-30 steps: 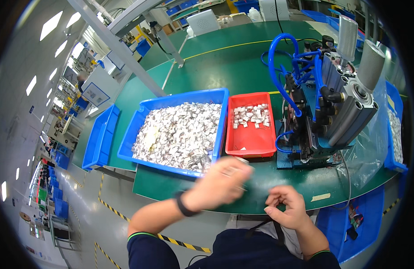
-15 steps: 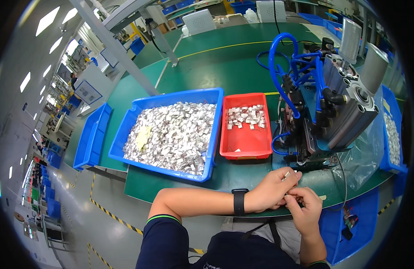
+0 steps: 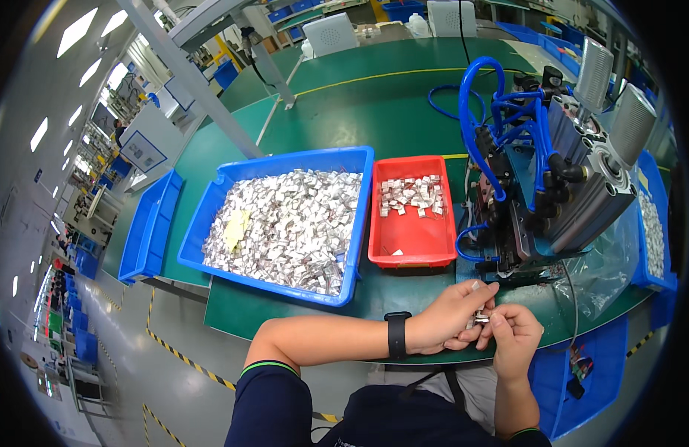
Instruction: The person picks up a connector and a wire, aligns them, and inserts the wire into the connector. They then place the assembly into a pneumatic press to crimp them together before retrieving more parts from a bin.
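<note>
"Small white parts: where are they?"

"Between a person's two bare hands, in the lower right of the frame. Fingers hide much of them, so I cannot tell how many."

"And the hands?"

"Left hand: fingers curled round the parts, with a dark watch on the wrist. Right hand: thumb and fingertips pinching at the same parts, close against the left."

"What lies around them?"

"Beneath is a green table. Just above the hands stands a machine with metal cylinders and looping blue hoses. Near the middle, a red tray holds similar white pieces, mostly toward its far end."

"Further left?"

"Just beside it, a large blue tray heaped with white pieces, a yellow scrap on top. Beyond that, at the table's left edge, sits a narrow blue tray."
</note>
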`<state>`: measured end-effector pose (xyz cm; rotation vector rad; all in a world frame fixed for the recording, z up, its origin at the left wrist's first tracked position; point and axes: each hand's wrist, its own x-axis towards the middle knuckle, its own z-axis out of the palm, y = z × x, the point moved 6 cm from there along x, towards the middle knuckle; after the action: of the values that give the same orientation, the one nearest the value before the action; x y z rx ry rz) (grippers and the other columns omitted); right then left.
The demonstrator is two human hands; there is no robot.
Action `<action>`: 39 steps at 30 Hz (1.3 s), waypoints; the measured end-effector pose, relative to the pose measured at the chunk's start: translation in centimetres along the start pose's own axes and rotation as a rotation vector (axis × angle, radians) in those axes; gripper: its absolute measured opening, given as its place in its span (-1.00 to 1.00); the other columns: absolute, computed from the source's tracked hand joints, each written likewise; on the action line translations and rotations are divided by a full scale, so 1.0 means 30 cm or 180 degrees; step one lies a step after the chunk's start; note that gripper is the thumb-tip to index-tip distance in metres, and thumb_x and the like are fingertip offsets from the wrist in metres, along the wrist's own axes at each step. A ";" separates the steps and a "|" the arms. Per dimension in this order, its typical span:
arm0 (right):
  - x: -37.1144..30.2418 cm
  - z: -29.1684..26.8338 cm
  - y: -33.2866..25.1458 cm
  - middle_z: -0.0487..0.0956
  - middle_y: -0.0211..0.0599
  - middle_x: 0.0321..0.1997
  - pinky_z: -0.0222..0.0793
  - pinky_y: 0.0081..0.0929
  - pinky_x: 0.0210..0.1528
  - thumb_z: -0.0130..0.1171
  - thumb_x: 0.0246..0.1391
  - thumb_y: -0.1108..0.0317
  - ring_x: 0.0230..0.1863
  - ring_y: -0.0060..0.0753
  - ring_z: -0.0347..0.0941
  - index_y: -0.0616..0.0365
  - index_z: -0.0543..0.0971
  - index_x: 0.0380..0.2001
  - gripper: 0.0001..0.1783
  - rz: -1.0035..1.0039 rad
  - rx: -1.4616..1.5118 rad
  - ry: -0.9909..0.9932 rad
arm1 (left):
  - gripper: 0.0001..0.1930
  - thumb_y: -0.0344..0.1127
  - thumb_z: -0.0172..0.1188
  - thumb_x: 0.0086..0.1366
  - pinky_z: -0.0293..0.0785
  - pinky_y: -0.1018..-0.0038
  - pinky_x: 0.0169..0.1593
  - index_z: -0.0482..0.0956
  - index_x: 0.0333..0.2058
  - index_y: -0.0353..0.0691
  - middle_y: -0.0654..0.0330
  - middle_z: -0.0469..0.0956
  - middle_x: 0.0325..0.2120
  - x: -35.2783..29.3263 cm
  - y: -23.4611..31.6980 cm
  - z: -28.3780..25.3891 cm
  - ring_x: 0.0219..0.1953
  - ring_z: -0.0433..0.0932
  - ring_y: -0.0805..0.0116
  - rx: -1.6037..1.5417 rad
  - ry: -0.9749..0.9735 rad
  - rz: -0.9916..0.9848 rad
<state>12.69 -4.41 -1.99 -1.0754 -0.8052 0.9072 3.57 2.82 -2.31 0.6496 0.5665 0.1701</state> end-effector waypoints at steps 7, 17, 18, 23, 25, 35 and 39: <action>0.012 0.016 -0.014 0.49 -0.42 -0.58 0.16 -0.82 -0.67 0.11 0.08 0.57 -0.68 -0.79 0.30 0.32 0.45 -0.36 -0.94 0.0329 -0.0206 -0.0114 | -0.72 -0.02 -0.08 0.40 -0.10 0.72 -0.84 0.25 -0.36 -0.08 0.35 0.26 -0.68 0.003 -0.021 0.010 -0.82 0.16 0.67 -0.0248 -0.0302 -0.0117; 0.024 -0.008 -0.011 0.46 -0.51 -0.60 0.09 -0.84 -0.60 0.12 0.04 0.59 -0.61 -0.87 0.25 0.32 0.46 -0.40 -0.95 0.0475 -0.0431 0.0017 | -0.76 -0.07 -0.01 0.38 -0.09 0.71 -0.81 0.27 -0.29 -0.10 0.35 0.25 -0.63 -0.009 -0.021 0.021 -0.79 0.14 0.68 0.0064 -0.0253 -0.0047; 0.023 -0.003 -0.017 0.44 -0.54 -0.62 0.08 -0.83 -0.60 0.14 0.02 0.59 -0.61 -0.87 0.23 0.33 0.47 -0.39 -0.93 0.0359 -0.0585 0.0039 | -0.76 -0.07 -0.01 0.38 -0.09 0.71 -0.81 0.27 -0.29 -0.10 0.35 0.25 -0.63 -0.009 -0.027 0.020 -0.79 0.14 0.68 0.0065 -0.0251 -0.0052; 0.024 0.014 -0.021 0.38 -0.59 -0.66 0.06 -0.81 -0.59 0.21 -0.05 0.61 -0.63 -0.85 0.18 0.33 0.50 -0.40 -0.89 0.0075 -0.0976 -0.0283 | -0.71 -0.02 0.00 0.37 -0.07 0.72 -0.80 0.25 -0.32 -0.10 0.35 0.27 -0.63 0.002 -0.009 0.009 -0.79 0.14 0.68 0.0082 -0.0066 0.0355; 0.022 0.007 -0.010 0.37 -0.56 -0.65 0.03 -0.80 -0.60 0.26 -0.10 0.59 -0.65 -0.81 0.16 0.33 0.52 -0.40 -0.85 -0.0240 -0.1282 -0.0254 | -0.72 -0.02 -0.01 0.37 -0.07 0.72 -0.80 0.25 -0.32 -0.09 0.36 0.26 -0.65 0.007 -0.010 0.006 -0.79 0.14 0.68 0.0015 -0.0078 0.0321; 0.036 -0.002 -0.026 0.48 -0.27 -0.50 0.25 -0.70 -0.69 0.07 0.15 0.47 -0.70 -0.67 0.28 0.40 0.52 -0.37 -0.84 0.0412 0.0117 -0.0119 | -0.81 -0.09 -0.06 0.41 -0.09 0.71 -0.78 0.27 -0.27 -0.05 0.26 0.34 -0.50 0.002 -0.012 0.006 -0.76 0.14 0.64 -0.0156 -0.0220 0.0269; 0.027 -0.016 -0.019 0.47 -0.21 -0.51 0.26 -0.67 -0.73 0.04 0.18 0.42 -0.71 -0.65 0.27 0.43 0.51 -0.36 -0.78 0.0576 0.0802 -0.0025 | -0.83 -0.14 -0.01 0.39 -0.08 0.71 -0.78 0.27 -0.25 -0.06 0.26 0.35 -0.48 0.000 -0.016 0.014 -0.76 0.14 0.64 -0.0127 -0.0353 0.0273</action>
<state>13.57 -3.98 -1.49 -0.9328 -0.5877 1.1343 3.79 2.22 -2.32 0.6407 0.4279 0.2239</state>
